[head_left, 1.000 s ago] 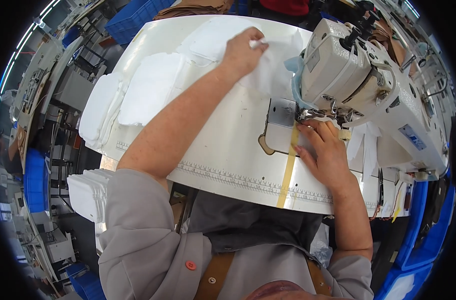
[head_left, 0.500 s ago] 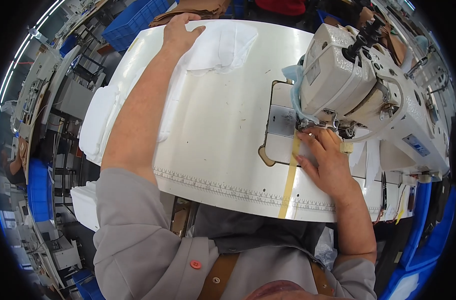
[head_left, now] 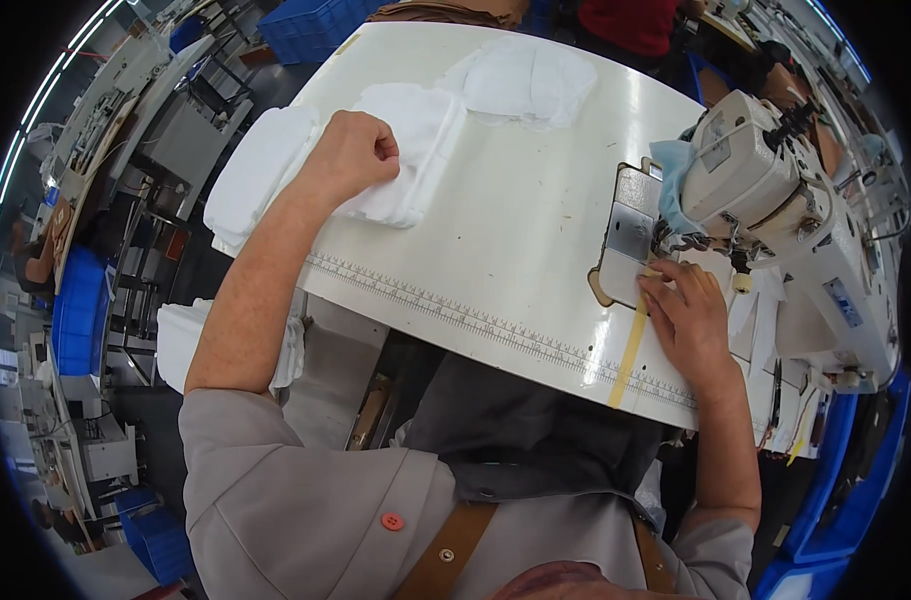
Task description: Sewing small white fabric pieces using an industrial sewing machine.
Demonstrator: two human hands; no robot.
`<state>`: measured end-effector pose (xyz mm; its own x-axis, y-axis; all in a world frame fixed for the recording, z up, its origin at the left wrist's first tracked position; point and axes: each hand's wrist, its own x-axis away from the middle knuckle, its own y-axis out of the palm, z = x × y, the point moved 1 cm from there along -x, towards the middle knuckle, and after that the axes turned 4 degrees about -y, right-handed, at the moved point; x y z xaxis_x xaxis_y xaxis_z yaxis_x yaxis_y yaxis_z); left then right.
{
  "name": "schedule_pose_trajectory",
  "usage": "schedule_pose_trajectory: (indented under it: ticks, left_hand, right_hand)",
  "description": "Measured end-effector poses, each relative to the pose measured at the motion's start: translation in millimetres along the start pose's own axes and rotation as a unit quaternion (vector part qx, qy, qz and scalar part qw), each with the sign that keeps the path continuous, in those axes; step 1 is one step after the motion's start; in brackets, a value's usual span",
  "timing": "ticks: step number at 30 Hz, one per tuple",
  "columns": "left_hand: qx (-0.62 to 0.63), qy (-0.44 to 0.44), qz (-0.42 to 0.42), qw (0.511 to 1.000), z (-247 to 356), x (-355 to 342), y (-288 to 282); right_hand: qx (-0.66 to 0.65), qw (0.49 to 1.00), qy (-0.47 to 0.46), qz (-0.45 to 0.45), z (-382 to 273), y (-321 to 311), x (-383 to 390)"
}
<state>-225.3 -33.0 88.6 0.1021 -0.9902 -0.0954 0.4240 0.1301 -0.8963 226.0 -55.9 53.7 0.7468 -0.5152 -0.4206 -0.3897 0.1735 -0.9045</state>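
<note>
The white folded fabric pieces [head_left: 400, 150] lie in a soft stack on the white work table [head_left: 495, 250], far to the left of the grey-white industrial sewing machine [head_left: 775, 200], and this stack is what I am busy with now. My left hand [head_left: 350, 155] rests on top of it with the fingers curled together, pinching the upper piece of cloth between thumb and fingers; I cannot see how many layers are in the pinch. A second stack of white cloth [head_left: 260, 175] sits just beside it, further from the machine, at the table edge, and one more loose white piece [head_left: 525, 80] lies on the far side of the table. My right hand [head_left: 685, 320] is flat and spread, not gripping anything, pressing down close in front of the machine's needle area, beside the metal plate [head_left: 630, 235] and touching the strip of yellow tape [head_left: 630, 345] that runs to the near table edge. I judge this step to be picking one piece from the stack. The next move, I think, asks to separate only the top layer and carry it across the table toward the machine, without pulling the stack with it.
</note>
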Motion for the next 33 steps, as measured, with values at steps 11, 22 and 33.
schedule_pose_trajectory:
  ticks: [11, 22, 33]
  left_hand:
    - [0.016, 0.041, 0.005, 0.999, -3, 6, 0]
    - [0.328, -0.107, -0.042, 0.938, -43, -1, 11]
    - [0.765, 0.009, 0.280, 0.579, -66, -47, -153]
  right_hand:
    - [-0.115, 0.986, -0.111, -0.046, -71, 5, -91]
    - [-0.156, 0.984, -0.080, 0.037, -97, 124, -205]
    - [-0.114, 0.990, -0.079, -0.023, -93, 147, -205]
